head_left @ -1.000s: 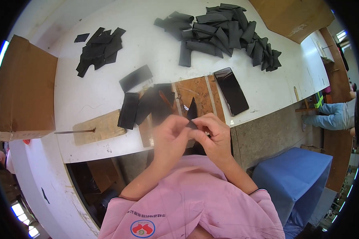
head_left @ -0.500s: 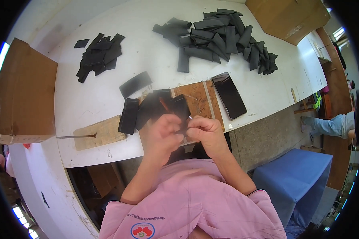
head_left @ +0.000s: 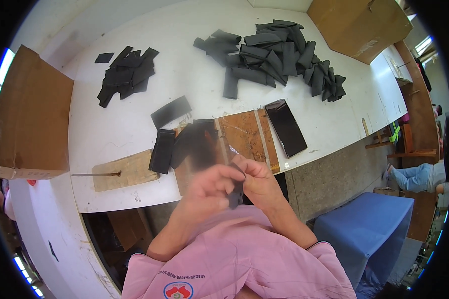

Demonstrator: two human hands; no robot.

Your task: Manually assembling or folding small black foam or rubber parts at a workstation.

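Observation:
A small black fabric piece [head_left: 236, 193] hangs between my two hands, close in front of my body. My left hand [head_left: 209, 188] pinches it from the left. Fingers curled, my right hand [head_left: 262, 185] meets it from the right, and a thin shiny tip [head_left: 233, 149] sticks up by its fingers; what that belongs to is hidden. Beyond the hands, several dark flat pieces [head_left: 197, 144] lie on a brown wooden board [head_left: 244, 137], partly blurred. One folded black piece [head_left: 162, 149] lies at their left, and a dark grey piece [head_left: 170, 112] behind them.
A large heap of dark rolled pieces [head_left: 279, 55] covers the back middle; a smaller flat pile [head_left: 127, 74] lies back left. A phone [head_left: 286, 127] rests beside the board. A metal spike [head_left: 97, 174] crosses a wooden block [head_left: 127, 169]. Cardboard boxes [head_left: 32, 114] flank the white table [head_left: 219, 107].
Both hands have come closer to my body, off the pieces on the board. A black fabric piece now shows between them, lifted away from the others.

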